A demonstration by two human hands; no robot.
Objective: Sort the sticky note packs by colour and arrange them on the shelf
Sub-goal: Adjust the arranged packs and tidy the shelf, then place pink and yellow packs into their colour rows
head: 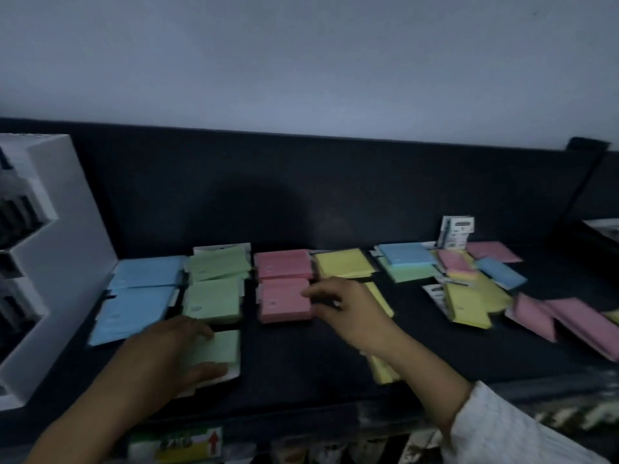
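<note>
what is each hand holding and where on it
The left hand grips the front green pack by its left side, thumb along the near edge. The right hand reaches the right edge of the front pink pack; a grip cannot be told.

The left hand (167, 349) has its fingers (201, 328) holding a green pack (222, 349); the right hand (348, 313) fingertips touch a pink pack (284, 301).
</note>
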